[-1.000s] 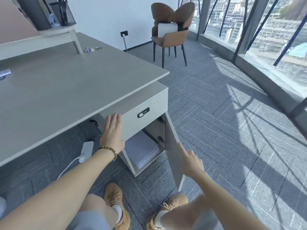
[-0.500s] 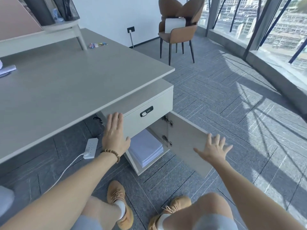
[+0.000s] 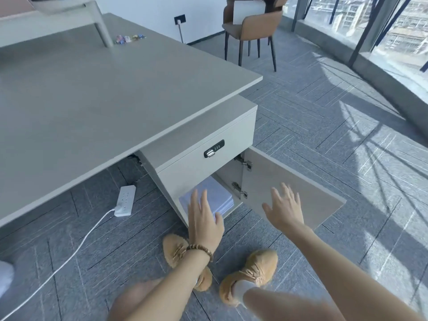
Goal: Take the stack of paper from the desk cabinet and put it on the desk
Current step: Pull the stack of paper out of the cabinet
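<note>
A white stack of paper [image 3: 217, 195] lies flat inside the lower compartment of the desk cabinet [image 3: 185, 174], under a drawer with a combination lock [image 3: 214, 148]. The cabinet door [image 3: 289, 184] is swung wide to the right. My left hand [image 3: 203, 220], with a bead bracelet, is open, fingers stretched over the stack's front edge. My right hand [image 3: 283, 207] is open with fingers spread, in front of the door and apart from it. The grey desk [image 3: 104, 93] spreads above and to the left.
A white power strip [image 3: 125, 200] with its cable lies on the carpet under the desk. Small coloured items [image 3: 129, 38] sit at the desk's far side. A brown chair [image 3: 252, 26] stands behind. My two tan shoes [image 3: 250, 274] are on the floor below the cabinet.
My left hand left the drawer front and dropped down to the paper stack. My right hand let the door swing fully wide and drew back toward the cabinet opening.
</note>
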A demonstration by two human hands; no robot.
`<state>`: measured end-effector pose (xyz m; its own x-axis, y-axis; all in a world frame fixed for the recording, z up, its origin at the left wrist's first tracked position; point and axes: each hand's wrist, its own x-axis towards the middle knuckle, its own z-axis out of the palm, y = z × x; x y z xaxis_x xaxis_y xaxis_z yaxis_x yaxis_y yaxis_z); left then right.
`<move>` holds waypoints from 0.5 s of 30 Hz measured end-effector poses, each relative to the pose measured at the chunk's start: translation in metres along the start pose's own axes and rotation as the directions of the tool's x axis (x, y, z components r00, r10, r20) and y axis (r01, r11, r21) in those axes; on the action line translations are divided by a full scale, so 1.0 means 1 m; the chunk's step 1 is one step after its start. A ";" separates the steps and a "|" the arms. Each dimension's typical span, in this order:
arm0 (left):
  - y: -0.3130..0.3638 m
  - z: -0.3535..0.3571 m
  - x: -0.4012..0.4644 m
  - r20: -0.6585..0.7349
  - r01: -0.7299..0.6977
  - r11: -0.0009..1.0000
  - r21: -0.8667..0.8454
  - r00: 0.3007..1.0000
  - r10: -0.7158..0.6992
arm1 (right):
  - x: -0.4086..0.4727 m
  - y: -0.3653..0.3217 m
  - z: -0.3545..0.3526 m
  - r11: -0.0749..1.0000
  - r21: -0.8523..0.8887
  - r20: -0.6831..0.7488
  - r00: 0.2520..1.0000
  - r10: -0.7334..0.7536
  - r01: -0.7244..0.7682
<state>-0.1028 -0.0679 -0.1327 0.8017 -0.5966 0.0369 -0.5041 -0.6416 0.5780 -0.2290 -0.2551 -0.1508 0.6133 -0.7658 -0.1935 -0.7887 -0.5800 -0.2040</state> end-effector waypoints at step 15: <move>-0.142 0.195 0.112 0.377 0.659 0.745 -0.098 0.718 -0.585 | 0.151 -0.044 0.214 0.920 0.366 0.463 0.885 -0.051 -0.139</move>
<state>-0.0037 -0.1374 -0.3693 0.7497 -0.2343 -0.6189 0.1842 -0.8244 0.5353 -0.0922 -0.2855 -0.3761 0.6031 -0.5192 -0.6055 -0.7947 -0.3261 -0.5120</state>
